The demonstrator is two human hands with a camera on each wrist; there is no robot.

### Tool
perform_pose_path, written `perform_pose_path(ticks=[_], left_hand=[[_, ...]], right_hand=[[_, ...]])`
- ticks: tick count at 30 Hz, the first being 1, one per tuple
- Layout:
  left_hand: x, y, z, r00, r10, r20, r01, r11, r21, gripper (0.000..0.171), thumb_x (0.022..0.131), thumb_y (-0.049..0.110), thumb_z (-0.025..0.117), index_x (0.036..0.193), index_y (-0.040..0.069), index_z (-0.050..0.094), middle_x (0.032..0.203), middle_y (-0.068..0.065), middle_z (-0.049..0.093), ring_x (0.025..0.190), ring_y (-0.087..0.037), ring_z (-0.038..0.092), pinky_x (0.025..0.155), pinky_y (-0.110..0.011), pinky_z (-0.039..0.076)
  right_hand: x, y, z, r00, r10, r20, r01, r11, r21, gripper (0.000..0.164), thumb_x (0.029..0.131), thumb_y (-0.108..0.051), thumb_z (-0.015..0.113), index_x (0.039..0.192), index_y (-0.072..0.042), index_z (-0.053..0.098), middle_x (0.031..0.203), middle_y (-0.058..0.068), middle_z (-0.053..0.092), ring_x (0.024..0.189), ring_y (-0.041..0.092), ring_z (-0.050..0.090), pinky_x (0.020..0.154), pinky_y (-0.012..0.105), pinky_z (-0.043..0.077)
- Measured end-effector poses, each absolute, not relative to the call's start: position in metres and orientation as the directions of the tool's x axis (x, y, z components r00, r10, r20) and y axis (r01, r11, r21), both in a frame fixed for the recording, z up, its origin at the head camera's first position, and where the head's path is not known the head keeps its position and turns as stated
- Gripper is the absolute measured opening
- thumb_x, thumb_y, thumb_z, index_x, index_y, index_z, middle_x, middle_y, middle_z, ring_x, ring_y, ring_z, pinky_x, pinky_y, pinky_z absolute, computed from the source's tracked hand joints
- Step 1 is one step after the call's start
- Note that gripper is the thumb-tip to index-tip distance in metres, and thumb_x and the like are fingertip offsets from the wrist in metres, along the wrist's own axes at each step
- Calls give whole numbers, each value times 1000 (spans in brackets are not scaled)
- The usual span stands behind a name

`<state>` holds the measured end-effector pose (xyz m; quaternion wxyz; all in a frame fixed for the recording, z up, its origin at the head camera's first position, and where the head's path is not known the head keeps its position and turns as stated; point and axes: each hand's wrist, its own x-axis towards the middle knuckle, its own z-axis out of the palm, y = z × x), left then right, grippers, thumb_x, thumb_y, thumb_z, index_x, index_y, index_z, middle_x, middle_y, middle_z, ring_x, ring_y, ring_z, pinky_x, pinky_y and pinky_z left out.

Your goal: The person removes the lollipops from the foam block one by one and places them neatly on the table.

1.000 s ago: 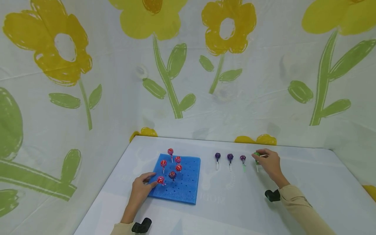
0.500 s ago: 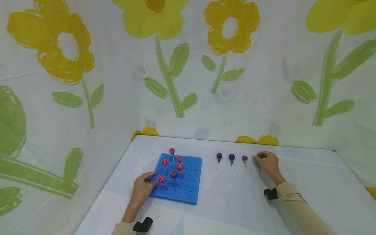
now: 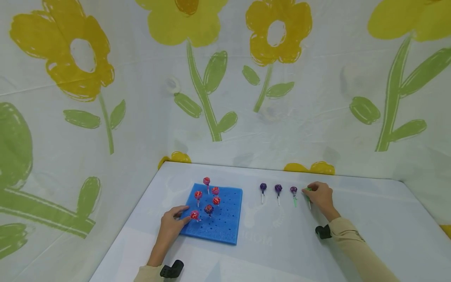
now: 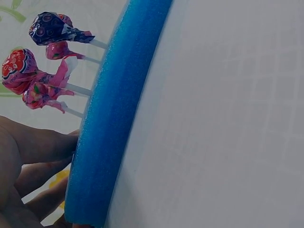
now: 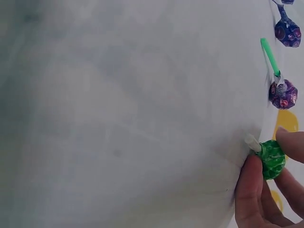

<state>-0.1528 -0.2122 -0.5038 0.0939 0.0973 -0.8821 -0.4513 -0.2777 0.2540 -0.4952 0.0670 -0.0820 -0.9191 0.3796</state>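
The right hand (image 3: pixel 320 196) has its thumb and fingers closed around a green lollipop (image 5: pixel 272 160). The lollipop sits at the fingertips, its round head in a shiny, crinkled wrapper, with a pale stick; whether it touches the table (image 3: pixel 282 243), I cannot tell. Just to the left of this hand lies a purple lollipop (image 3: pixel 294 189) with a bright green stick, then two darker purple lollipops (image 3: pixel 278 188) with white sticks, all in one row. Well apart, the left hand (image 3: pixel 170 225) has loosely spread fingers, which touch the left edge of a blue foam block (image 3: pixel 225 223). Beside these fingers, five red-pink lollipops (image 3: pixel 198 194) and one dark lollipop (image 3: pixel 208 209) stand in the block.
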Motion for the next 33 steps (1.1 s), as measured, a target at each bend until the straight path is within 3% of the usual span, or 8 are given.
perform_pose_path(ticks=[7,19,25,33], left_hand=[[-153,-213,-502,-963,-257,83,-83,576,813,33,83,6,71,116,3,67,121,-20,60,110,-35,54,91,-52,47],[-152,-212,-501,-962,-260,79,-91,581,809,33,83,5,71,116,3,67,121,-21,59,111,-37,54,92,-52,47],[-151,-212,-501,-965,-251,73,-89,580,810,33,84,5,70,116,2,66,122,-21,59,111,-38,54,92,-53,46],[-150,-211,-500,-966,-244,84,-75,576,814,33,83,5,70,115,2,66,122,-21,59,110,-38,54,92,-53,47]], right_hand=[[-277,252,-494,-981,191,43,102,688,-719,31,83,-13,70,103,10,60,96,28,60,72,26,59,53,25,52],[-278,254,-496,-980,196,47,109,711,-695,31,83,-12,70,104,8,60,97,26,60,82,32,56,61,30,52],[-275,254,-496,-976,203,81,90,713,-695,28,82,-10,70,101,9,61,95,26,60,82,33,56,58,29,51],[-274,255,-491,-982,171,86,71,742,-667,30,83,-11,69,105,8,60,103,29,59,95,41,53,82,51,47]])
